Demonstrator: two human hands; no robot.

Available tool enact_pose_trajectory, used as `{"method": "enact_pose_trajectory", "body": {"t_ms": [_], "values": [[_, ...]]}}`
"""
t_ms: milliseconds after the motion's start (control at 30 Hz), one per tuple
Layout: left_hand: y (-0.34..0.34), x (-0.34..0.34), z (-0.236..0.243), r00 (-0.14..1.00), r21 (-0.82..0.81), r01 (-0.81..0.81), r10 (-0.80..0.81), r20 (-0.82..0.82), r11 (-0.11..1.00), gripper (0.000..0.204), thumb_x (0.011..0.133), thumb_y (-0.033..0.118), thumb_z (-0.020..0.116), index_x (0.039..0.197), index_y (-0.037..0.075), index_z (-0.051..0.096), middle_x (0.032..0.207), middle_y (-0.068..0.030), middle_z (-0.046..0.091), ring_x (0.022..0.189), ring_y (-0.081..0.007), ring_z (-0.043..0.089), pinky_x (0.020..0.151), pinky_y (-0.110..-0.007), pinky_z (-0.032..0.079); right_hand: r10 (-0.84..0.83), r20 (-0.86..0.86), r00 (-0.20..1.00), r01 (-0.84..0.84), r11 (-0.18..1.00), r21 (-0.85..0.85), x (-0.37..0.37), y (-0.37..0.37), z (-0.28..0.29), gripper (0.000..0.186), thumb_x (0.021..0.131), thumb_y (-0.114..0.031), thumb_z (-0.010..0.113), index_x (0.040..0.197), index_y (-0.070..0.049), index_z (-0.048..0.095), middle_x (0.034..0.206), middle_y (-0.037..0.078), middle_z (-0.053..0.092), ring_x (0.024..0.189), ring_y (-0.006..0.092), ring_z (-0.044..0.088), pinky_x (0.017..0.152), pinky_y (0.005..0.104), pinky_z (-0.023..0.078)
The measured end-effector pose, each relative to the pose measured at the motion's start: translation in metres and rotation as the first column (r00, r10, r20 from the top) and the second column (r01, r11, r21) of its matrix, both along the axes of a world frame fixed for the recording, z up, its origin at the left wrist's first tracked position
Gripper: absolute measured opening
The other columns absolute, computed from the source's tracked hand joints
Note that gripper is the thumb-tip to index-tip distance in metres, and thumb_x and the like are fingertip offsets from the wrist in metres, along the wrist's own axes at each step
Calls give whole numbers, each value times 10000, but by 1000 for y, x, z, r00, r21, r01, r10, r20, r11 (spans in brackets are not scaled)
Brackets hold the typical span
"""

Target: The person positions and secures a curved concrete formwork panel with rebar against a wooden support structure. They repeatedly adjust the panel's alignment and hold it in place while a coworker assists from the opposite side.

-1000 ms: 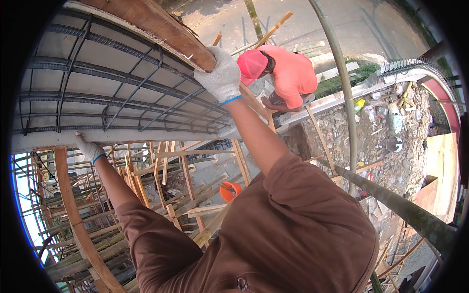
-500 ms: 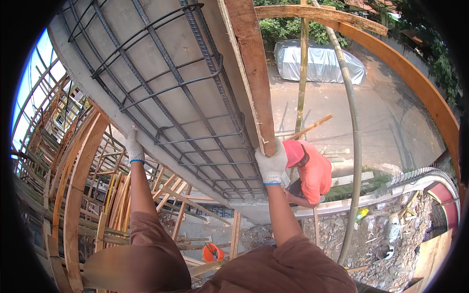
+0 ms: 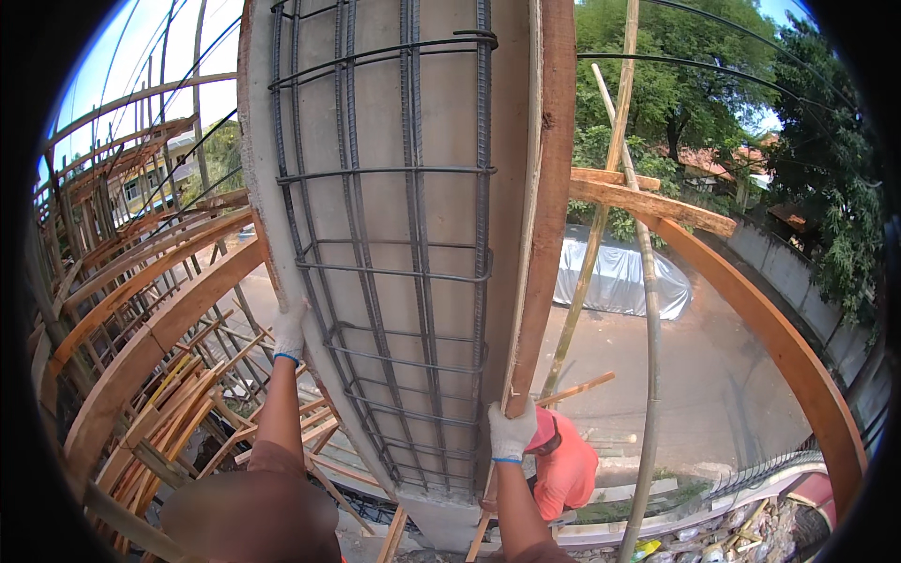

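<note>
gloved and spread wide, two hands work at the near end of a long grey form (image 3: 507, 235), stretched out ahead with a cage of dark steel bars (image 3: 481, 141) inside. the right hand (image 3: 512, 432) grips the near end of a brown timber (image 3: 554, 169) running along the form's right edge; the left hand (image 3: 289, 330) touches the left edge, its fingers too indistinct for me to tell how far they close. the step in hand looks like steadying the timber and form; the next move, i judge, calls for a firm right grip and even support on the left. room is tight: a co-worker (image 3: 568, 469) in a coral shirt is just beside the right hand, and scaffold timbers (image 3: 160, 319) crowd the left edge. farther right, a slim pole (image 3: 649, 375) stands before the more open road (image 3: 723, 375), where a silver-covered vehicle (image 3: 619, 277) is parked.
</note>
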State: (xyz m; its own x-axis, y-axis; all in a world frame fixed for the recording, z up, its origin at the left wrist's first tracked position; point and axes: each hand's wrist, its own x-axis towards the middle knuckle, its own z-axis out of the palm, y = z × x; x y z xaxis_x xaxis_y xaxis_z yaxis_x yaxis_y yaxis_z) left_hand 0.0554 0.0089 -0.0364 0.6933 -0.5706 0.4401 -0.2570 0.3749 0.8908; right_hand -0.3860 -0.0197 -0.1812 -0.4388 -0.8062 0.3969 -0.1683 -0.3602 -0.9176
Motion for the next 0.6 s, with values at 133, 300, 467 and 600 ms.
{"method": "enact_pose_trajectory", "body": {"t_ms": [133, 300, 467, 600], "values": [[-2, 6, -3, 999, 6, -31, 32, -20, 999, 421, 870, 320, 710, 1149, 11, 646, 931, -64, 664, 798, -160, 621, 707, -330, 508, -15, -5, 1000, 15, 999, 45, 2, 3, 6, 411, 666, -174, 762, 1026, -8, 654, 856, 141, 676, 788, 255, 670, 734, 366, 518], [-5, 17, -9, 999, 3, -37, 37, 14, 999, 450, 864, 338, 722, 1145, -5, 643, 955, -71, 672, 809, -159, 620, 722, -323, 506, -21, -19, 1000, 21, 1000, 23, 4, 3, 3, 402, 661, -201, 763, 1003, -21, 652, 836, 146, 669, 780, 279, 673, 725, 377, 518], [-11, 13, -8, 1000, -37, 14, -15, -23, 999, 435, 868, 318, 728, 1161, 9, 638, 976, -59, 667, 812, -148, 608, 724, -314, 501, -54, -35, 998, 53, 998, -26, 2, -3, -6, 374, 672, -202, 754, 988, -30, 651, 823, 146, 663, 770, 300, 667, 724, 380, 514], [-9, -1, -5, 998, -71, 62, -64, -22, 996, 408, 876, 307, 727, 1154, 23, 636, 969, -43, 656, 788, -144, 598, 708, -313, 498, -25, -15, 1000, 24, 999, -46, -2, 2, 2, 324, 696, -186, 739, 968, -36, 647, 814, 123, 666, 755, 281, 664, 719, 378, 511]]}}
